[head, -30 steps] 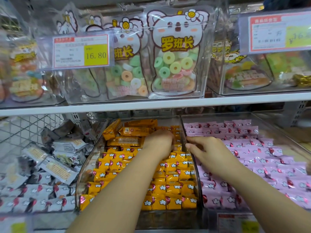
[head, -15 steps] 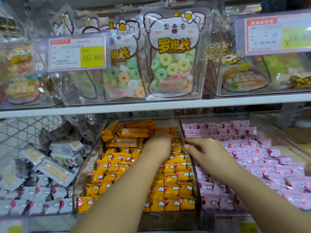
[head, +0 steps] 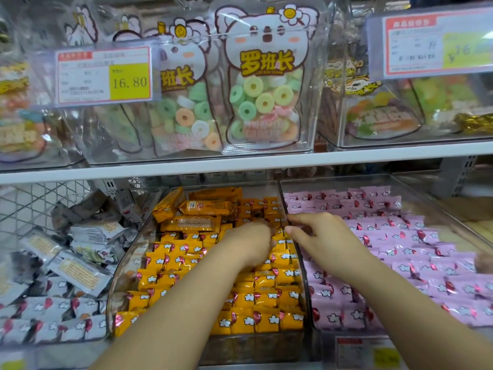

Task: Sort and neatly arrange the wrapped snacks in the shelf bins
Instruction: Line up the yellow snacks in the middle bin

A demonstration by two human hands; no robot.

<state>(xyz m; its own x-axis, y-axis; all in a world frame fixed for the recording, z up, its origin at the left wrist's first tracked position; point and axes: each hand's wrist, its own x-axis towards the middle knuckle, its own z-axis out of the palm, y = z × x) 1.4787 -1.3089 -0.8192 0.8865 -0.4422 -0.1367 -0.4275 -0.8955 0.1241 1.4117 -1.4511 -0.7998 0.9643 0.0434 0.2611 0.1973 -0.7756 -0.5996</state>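
A clear plastic bin with a curved wall sits in the middle of the frame. It is full of small orange snacks, square, shiny and crinkly. The left hand lies on them with its fingers bent down and hidden, so I cannot tell if it holds one. The right hand reaches out with fairly straight fingers, their tips at the thin clear wall beside the pink snacks on the right. A messy heap of grey snacks lies at lower left.
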